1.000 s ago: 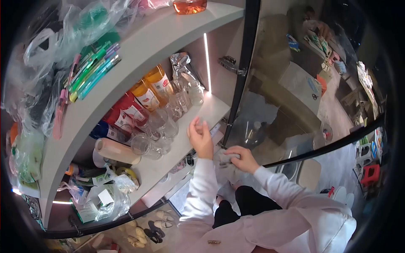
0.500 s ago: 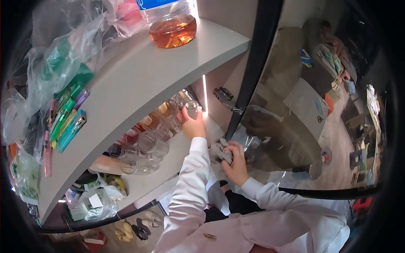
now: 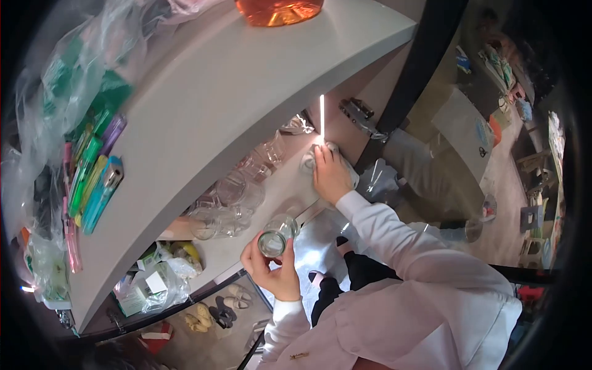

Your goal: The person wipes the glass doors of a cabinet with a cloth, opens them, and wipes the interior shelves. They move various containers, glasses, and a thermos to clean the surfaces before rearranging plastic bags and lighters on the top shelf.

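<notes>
My left hand (image 3: 271, 271) holds a clear glass jar (image 3: 274, 237) by its sides, with its round mouth or base facing the camera, in front of the lower shelf. My right hand (image 3: 333, 176) reaches into the shelf's right corner, fingers together over a pale grey cloth (image 3: 353, 175) pressed on the shelf surface; the palm hides most of the cloth. Clear glasses (image 3: 237, 190) stand clustered on the lower shelf (image 3: 216, 262), left of my right hand.
A curved upper shelf (image 3: 246, 92) holds pens (image 3: 89, 179), plastic bags (image 3: 74, 86) and a bottle of orange liquid (image 3: 280, 9). Bagged items (image 3: 163, 283) sit lower left. A bright light strip (image 3: 322, 117), metal hinge (image 3: 361, 117) and dark glass door (image 3: 425, 179) are at right.
My left hand has come down out of the shelf with the glass jar. My right hand has moved up into the shelf's corner with the cloth. The view has shifted.
</notes>
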`<state>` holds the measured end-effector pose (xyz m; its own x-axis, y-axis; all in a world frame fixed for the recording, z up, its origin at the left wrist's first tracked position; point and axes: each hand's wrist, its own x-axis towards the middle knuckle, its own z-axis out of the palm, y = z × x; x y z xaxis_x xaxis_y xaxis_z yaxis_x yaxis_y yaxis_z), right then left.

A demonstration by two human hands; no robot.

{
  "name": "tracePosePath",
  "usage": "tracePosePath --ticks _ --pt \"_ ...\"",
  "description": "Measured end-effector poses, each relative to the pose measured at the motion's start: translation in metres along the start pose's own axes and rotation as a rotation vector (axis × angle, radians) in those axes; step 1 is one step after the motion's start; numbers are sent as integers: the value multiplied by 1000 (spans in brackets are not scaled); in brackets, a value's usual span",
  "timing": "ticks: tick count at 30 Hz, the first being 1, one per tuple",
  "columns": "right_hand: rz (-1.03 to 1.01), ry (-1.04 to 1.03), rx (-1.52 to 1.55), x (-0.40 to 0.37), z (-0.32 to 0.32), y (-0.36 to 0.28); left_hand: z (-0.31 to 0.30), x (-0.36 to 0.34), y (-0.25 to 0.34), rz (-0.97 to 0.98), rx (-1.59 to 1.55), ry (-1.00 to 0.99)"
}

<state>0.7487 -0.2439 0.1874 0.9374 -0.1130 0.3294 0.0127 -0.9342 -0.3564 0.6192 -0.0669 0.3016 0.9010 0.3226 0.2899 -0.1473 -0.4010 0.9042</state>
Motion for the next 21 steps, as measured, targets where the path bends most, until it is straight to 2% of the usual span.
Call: tracePosePath --ticks 5,7,8,11,12,14,16,18,21 --pt "-2 116 -16 43 33 0 -24 -18 0 -56 8 59" --pt "-127 110 -53 57 37 -1 -29 -23 2 -69 -21 65" --pt "-126 109 -50 52 35 -3 -30 -25 3 -69 -18 65" --pt "-349 18 -48 30 18 -8 -27 -29 4 -61 -47 69" --pt "-347 17 -53 18 12 -10 -25 -28 6 -52 -57 49" --pt "-456 6 79 -10 3 -16 -19 -23 8 -42 -68 24" --pt "-510 -129 118 -40 -10 -21 -7 -15 9 5 -37 -25" --pt "-525 -190 298 -71 -1 -17 17 -1 4 69 -18 -24" --pt "-290 -301 610 -117 0 -14 64 28 -7 119 -17 -73"
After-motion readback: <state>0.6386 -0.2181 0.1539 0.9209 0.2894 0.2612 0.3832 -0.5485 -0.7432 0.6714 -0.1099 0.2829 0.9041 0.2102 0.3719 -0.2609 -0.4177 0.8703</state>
